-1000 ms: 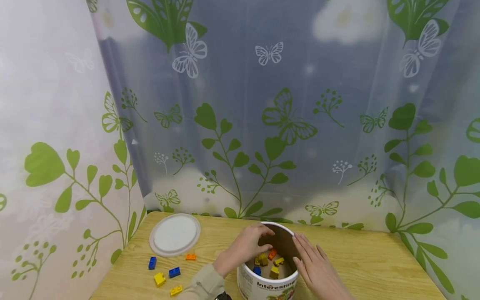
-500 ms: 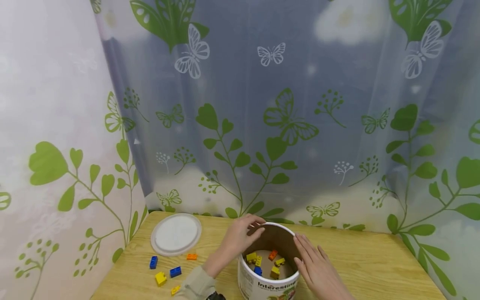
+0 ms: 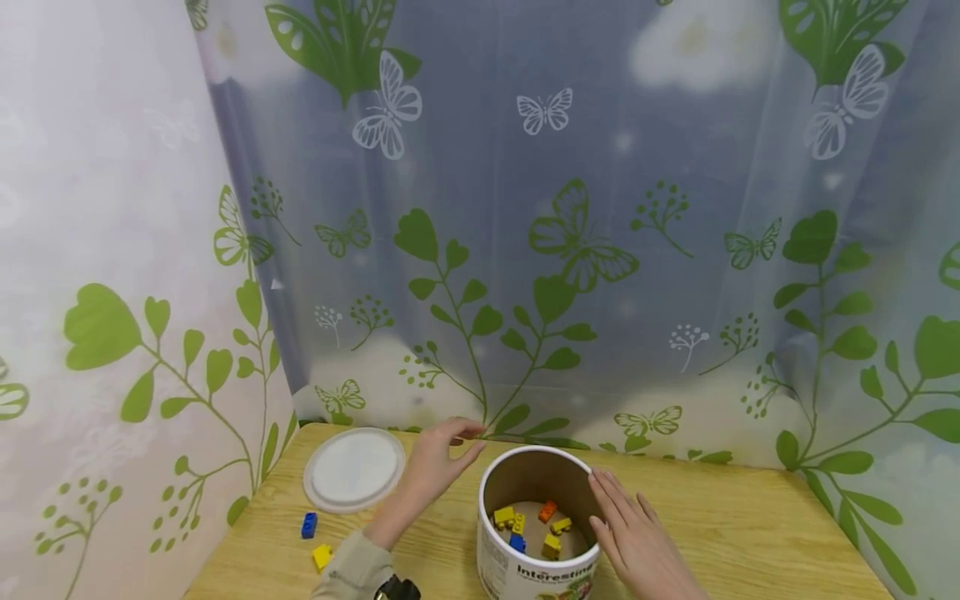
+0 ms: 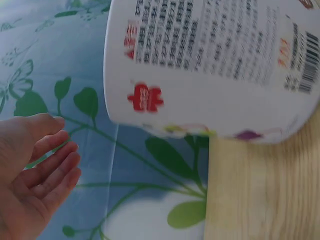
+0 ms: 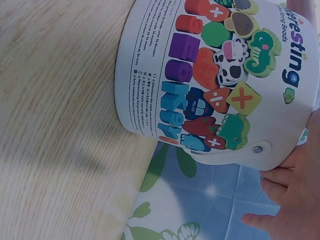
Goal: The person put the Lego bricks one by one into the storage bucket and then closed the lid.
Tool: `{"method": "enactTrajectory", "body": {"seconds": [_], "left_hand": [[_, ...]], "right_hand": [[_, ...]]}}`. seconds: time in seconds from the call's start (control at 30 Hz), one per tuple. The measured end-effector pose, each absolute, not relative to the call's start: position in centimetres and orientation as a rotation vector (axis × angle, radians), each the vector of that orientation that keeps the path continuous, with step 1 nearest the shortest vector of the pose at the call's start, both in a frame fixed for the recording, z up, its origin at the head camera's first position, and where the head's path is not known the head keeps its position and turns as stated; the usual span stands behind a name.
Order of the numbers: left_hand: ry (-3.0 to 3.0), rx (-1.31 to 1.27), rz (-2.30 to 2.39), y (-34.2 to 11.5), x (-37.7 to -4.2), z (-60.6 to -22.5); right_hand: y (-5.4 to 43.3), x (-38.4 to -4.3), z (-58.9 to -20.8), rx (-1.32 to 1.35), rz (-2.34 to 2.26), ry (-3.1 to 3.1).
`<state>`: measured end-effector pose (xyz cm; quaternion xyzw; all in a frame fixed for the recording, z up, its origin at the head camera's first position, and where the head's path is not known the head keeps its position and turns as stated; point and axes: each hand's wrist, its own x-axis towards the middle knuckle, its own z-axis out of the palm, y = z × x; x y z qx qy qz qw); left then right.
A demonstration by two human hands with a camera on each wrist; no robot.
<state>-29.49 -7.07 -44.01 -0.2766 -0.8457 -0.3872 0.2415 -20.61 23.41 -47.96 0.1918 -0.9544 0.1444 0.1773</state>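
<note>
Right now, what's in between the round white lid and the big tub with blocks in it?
In the head view, the left hand shows between the lid and the tub, with some wooden table too.

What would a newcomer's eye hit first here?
In the head view, the leaf-and-butterfly curtain, spread behind the table. Then the open white tub at bottom centre, coloured bricks on its floor, the right grip at its rim. The pale lid lies at the table's back left.
</note>
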Motion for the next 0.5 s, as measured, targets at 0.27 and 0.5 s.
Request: {"method": "enactTrajectory", "body": {"seconds": [0.27,0.5], "left_hand": [[-2.415,-0.623,-1.008,-9.7,-29.5,-45.8],[-2.459,-0.585,-1.000,-11.7,-29.5,-48.2]], "right_hand": [[23.4,-20.6,-48.0,0.541,0.411,-2.707],[23.4,-20.6,-48.0,0.542,0.401,-2.699]]}}
